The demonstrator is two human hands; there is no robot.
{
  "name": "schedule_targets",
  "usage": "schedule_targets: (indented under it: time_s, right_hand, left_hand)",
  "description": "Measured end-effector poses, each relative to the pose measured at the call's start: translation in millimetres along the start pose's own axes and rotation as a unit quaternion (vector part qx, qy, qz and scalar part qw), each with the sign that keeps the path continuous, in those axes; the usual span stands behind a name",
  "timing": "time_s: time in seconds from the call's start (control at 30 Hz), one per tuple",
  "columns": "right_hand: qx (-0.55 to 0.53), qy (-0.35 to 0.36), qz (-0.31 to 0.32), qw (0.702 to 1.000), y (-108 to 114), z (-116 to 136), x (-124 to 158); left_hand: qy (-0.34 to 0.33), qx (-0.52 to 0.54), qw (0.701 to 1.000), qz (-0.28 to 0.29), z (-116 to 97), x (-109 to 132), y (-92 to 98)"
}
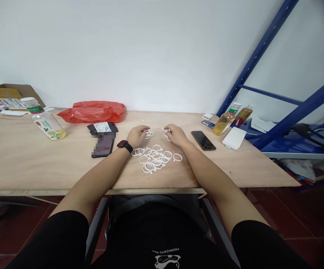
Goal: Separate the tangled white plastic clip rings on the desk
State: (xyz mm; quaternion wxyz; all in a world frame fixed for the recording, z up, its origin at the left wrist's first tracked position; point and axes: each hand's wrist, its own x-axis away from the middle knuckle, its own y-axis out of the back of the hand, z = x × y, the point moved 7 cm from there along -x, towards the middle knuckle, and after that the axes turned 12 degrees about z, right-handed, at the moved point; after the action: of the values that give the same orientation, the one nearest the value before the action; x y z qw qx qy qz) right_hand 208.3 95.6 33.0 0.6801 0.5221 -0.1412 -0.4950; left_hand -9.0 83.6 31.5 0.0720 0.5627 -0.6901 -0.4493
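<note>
A heap of several white plastic rings [155, 158] lies on the plywood table [24, 157] in front of me. My left hand [137, 135], with a dark watch on its wrist, rests just beyond the heap with fingers curled on a white ring [148, 133]. My right hand [175, 134] sits a little to the right, fingers closed on another white ring [166, 133]. The two hands are a short gap apart, both at the far edge of the heap.
A dark phone [203, 140] lies right of my right hand, with a white power bank [234, 138] and two bottles [225, 120] beyond. Left are a black pouch [102, 144], red plastic bag [94, 111], bottle [46, 123] and cardboard box [10, 93]. Blue shelving [290, 112] stands at the right.
</note>
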Motion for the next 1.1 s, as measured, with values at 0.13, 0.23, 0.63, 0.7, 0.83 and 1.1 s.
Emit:
schedule_targets:
  time_s: [0.13, 0.23, 0.63, 0.7, 0.83, 1.1]
  right_hand:
    - [0.017, 0.032, 0.018, 0.999, 2.1, 7.7, 2.1]
    - [-0.027, 0.065, 0.099, 0.993, -7.1, 18.2, 2.6]
    - [-0.085, 0.075, 0.299, 0.947, -38.9, 35.9, 7.2]
    - [-0.055, 0.055, 0.256, 0.964, -33.1, 30.6, 5.8]
    - [-0.018, 0.058, 0.195, 0.979, -22.3, 32.5, 5.0]
    - [-0.088, 0.082, 0.273, 0.955, -38.4, 39.4, 5.5]
  left_hand:
    - [-0.038, -0.117, 0.990, 0.074, -8.8, -0.5, -12.8]
    - [-0.095, -0.163, 0.975, 0.122, -20.5, 0.6, -19.7]
    - [-0.060, -0.023, 0.943, 0.325, -24.4, 12.3, -29.7]
    - [-0.068, -0.035, 0.942, 0.326, -23.4, 12.2, -34.8]
    - [-0.075, -0.062, 0.956, 0.278, -22.0, 9.2, -34.5]
    - [-0.016, 0.097, 0.990, 0.096, -3.8, 1.9, -8.3]
